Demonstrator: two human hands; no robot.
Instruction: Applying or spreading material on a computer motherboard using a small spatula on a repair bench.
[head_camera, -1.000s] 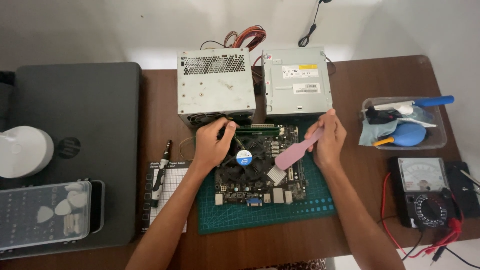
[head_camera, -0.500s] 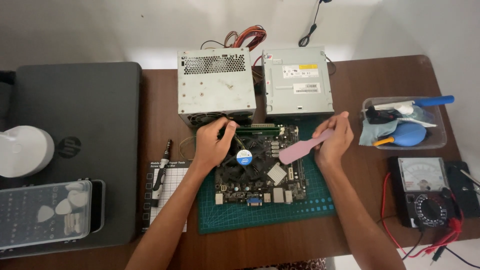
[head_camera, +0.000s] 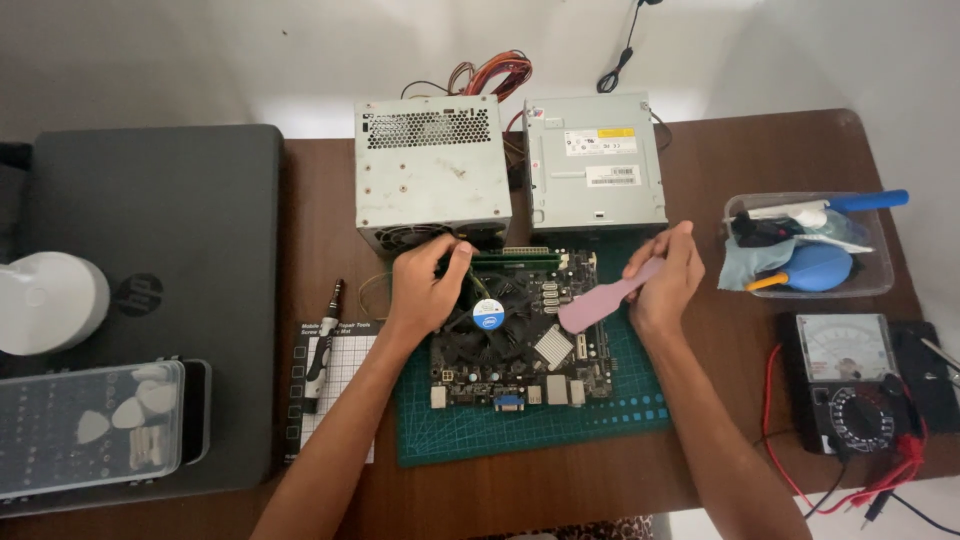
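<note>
While the left hand (head_camera: 428, 285) is curled down over the top-left corner of the motherboard (head_camera: 520, 335), fingers resting right at the green RAM stick (head_camera: 515, 259) and the edge of the CPU cooler fan (head_camera: 490, 312), the right hand (head_camera: 665, 280) is closed around a flat pink pry tool (head_camera: 598, 304), gripping it by the upper end so the wide blade points down-left over the board's right half.

Biggest risk imo: that blade sits just above the silver heatsink (head_camera: 553, 346) and the slots near it. If the tip dips or slips it could scrape a component or lever against something fragile. Also the left hand's fingers are close to the fan, so pressing too hard there might flex the board, which only sits loose on the green cutting mat (head_camera: 610, 415).

The power supply (head_camera: 430, 170) and optical drive (head_camera: 593, 160) crowd the top edge, touching or nearly so, leaving little room for fingers up there.
</note>
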